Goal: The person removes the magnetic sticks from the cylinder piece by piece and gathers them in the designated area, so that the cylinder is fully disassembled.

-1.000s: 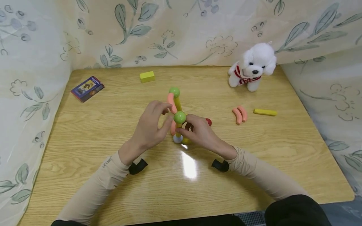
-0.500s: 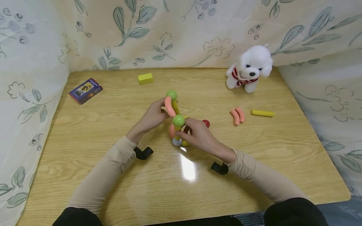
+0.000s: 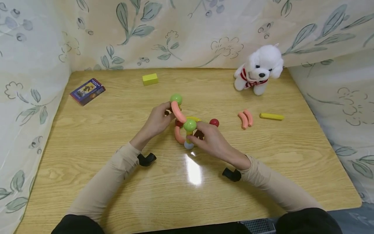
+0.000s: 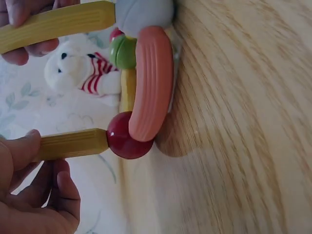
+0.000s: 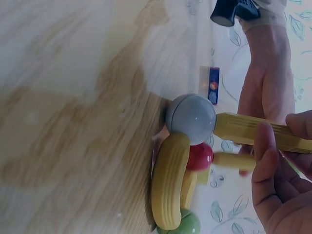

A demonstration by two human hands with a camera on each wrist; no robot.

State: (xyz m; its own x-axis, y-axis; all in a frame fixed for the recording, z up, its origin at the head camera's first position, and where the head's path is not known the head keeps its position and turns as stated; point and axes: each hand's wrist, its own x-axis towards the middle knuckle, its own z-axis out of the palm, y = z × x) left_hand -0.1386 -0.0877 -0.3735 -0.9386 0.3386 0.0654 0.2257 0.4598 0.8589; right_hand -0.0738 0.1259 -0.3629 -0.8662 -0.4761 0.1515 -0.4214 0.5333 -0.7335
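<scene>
A frame of magnetic-style balls and rods stands between both hands. My left hand (image 3: pixel 157 119) pinches the upright yellow rod (image 4: pixel 75 145) that rises from a red ball (image 4: pixel 127 136). With thumb and fingers my right hand (image 3: pixel 214 142) pinches another upright yellow rod (image 5: pixel 236 129), above the grey ball (image 5: pixel 191 119). A pink curved rod (image 3: pixel 178 112) spans the rear green ball (image 3: pixel 176 98) and the front green ball (image 3: pixel 190 125) on top. Low down, a second pink curved rod (image 4: pixel 153 83) joins the grey and red balls. A yellow curved rod (image 5: pixel 169 181) lies along the base.
Two loose pink curved rods (image 3: pixel 244 119) and a yellow rod (image 3: pixel 271 116) lie to the right on the table (image 3: pixel 117 201). A white toy dog (image 3: pixel 260 70) sits at the back right. A yellow block (image 3: pixel 150 79) and a blue box (image 3: pixel 87 91) are at the back left.
My left hand has moved from beside the upper pink curved rod to the rear upright. The front green ball and right hand have shifted slightly right, and the upper pink rod now slants more.
</scene>
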